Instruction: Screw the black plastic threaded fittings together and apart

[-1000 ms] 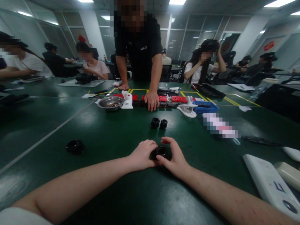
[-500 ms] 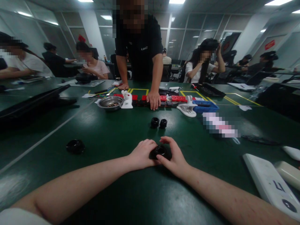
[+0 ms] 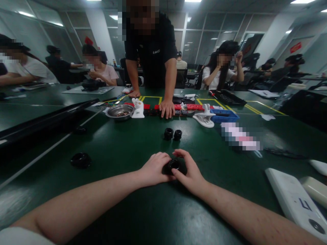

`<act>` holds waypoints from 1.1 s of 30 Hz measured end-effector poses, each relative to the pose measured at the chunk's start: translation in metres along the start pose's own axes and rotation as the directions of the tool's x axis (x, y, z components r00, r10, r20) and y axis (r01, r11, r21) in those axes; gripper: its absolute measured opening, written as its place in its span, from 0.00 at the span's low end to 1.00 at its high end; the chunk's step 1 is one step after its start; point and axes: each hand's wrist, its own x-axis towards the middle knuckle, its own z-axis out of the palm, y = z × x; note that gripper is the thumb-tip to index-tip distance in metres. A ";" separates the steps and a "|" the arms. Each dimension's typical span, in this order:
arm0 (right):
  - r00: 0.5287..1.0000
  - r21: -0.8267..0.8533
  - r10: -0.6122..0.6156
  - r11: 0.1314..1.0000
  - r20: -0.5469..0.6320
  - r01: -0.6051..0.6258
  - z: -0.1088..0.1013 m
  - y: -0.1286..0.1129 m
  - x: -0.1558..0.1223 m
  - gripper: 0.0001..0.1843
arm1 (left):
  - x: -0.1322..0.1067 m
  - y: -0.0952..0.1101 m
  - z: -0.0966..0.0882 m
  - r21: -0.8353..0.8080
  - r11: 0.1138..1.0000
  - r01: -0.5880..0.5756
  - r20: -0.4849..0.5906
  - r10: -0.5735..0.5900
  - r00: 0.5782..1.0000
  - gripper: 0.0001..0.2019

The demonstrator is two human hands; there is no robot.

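My left hand point(image 3: 156, 167) and my right hand point(image 3: 189, 171) meet low in the middle of the view, on the green table. Between them is a black round fitting point(image 3: 174, 164) with a hole facing up; it looks like a cable gland. My left fingers close around its left side, partly hidden behind it. My right thumb presses its near edge, with the right fingers curled around its far right side. Beyond my hands two similar fittings, a larger one point(image 3: 168, 133) and a smaller one point(image 3: 178, 134), stand side by side. Another black fitting point(image 3: 81, 160) lies to the left.
A metal bowl point(image 3: 120, 117) of small parts, white clamps point(image 3: 138, 109), red blocks point(image 3: 198, 107) and a blue tray point(image 3: 224, 116) line the far side. A co-worker's hand point(image 3: 167, 109) rests there. A long black panel point(image 3: 48, 119) lies left, a white device point(image 3: 293, 200) right.
On the left, the long black panel has shifted right, and a small dark object now shows beside its edge. My hands stay nearly still around the fitting.
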 end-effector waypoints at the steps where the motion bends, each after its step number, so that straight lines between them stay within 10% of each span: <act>1: 1.000 -0.016 0.010 1.000 -0.020 -0.010 0.000 0.001 0.000 0.25 | 0.000 0.000 0.000 0.000 1.000 0.001 0.000 -0.001 1.000 0.18; 33: 0.996 -0.067 -0.020 0.998 -0.083 0.015 0.001 -0.002 -0.001 0.27 | 0.001 0.000 0.000 0.012 1.000 0.010 0.001 -0.010 1.000 0.18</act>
